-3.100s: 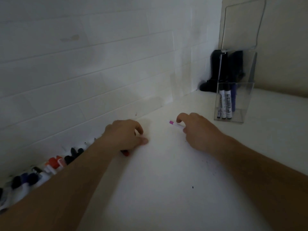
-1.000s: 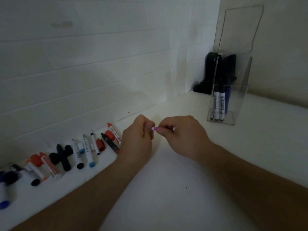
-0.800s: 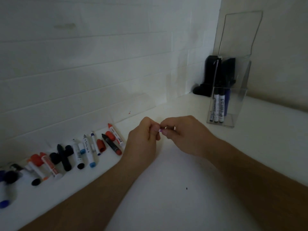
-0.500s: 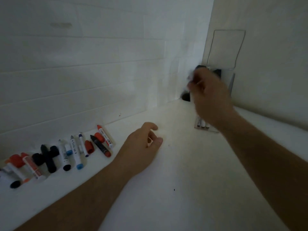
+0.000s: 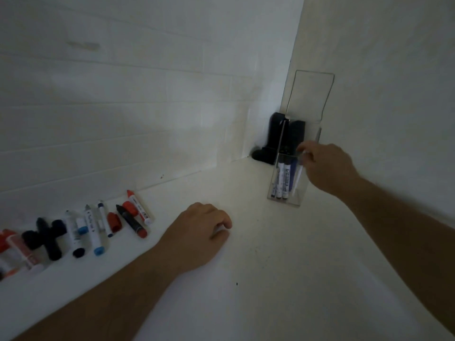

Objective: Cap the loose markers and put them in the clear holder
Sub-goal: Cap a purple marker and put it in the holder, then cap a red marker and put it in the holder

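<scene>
The clear holder [image 5: 283, 201] stands in the far right corner with several capped markers [image 5: 282, 179] upright inside it. My right hand [image 5: 327, 166] is at the holder's open top, fingers pinched on the upper end of a thin white marker [image 5: 299, 179] whose lower part is inside the holder. On the white table, my left hand [image 5: 199, 233] rests palm down with loosely curled fingers and holds nothing. A row of loose markers and caps [image 5: 98, 226] in red, black and blue lies along the wall at the left.
A black object [image 5: 272, 141] sits in the corner behind the holder. White brick walls close the table on the far and right sides. A red cap [image 5: 114, 221] lies among the loose markers.
My hands pushed a cap onto the thin marker, then parted. My right hand carried the marker to the holder and lowered it in; my left hand dropped to the table.
</scene>
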The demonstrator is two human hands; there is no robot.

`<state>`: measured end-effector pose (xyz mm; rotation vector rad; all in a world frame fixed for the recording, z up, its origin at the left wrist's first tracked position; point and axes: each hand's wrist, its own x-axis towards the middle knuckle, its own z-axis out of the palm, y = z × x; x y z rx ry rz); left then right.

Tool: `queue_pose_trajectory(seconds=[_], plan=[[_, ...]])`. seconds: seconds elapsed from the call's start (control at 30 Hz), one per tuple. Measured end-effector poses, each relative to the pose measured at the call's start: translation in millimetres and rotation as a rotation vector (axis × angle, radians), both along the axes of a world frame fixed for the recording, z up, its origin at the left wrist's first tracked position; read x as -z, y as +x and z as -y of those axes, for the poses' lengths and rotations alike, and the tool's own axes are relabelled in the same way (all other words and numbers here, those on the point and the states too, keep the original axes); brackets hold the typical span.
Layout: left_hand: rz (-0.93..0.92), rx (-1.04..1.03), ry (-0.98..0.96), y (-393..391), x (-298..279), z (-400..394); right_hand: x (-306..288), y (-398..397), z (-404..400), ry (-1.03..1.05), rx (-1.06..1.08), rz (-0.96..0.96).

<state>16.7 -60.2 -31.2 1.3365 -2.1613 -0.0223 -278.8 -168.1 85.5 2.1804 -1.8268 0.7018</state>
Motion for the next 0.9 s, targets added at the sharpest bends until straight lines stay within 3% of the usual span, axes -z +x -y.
queue_pose_trajectory(seconds=[0.17, 0.3, 0.37, 0.5, 0.63, 0.77, 0.9], plan=[[-0.021, 0.035, -0.006, 1.5, -0.5, 0.3, 5.2, 3.3, -0.7, 0.065, 0.032, -0.056], [-0.040, 0.075, -0.063, 2.3, -11.9, -4.0, 2.8, 28.1, -17.6, -0.241, 0.063, -0.005], [0.037, 0.037, -0.138, 6.0, -24.3, -6.5, 10.1, 58.3, -32.1, -0.365, -0.083, 0.073], [0.132, -0.248, -0.128, 31.2, -62.3, -11.1, 45.0, 135.5, -51.5, -0.103, -0.419, 0.204], [-0.177, -0.591, 0.084, 92.1, -93.0, -12.2, 70.8, 198.7, -63.5, 0.137, -0.658, 0.247], [-0.144, -0.667, 0.275, 147.3, -97.5, -20.7, 82.0, 245.6, -78.0, 0.293, -0.815, 0.162], [-0.139, -0.659, 0.350, 158.5, -89.1, -26.9, 83.4, 269.5, -73.0, 0.369, -0.784, 0.111]])
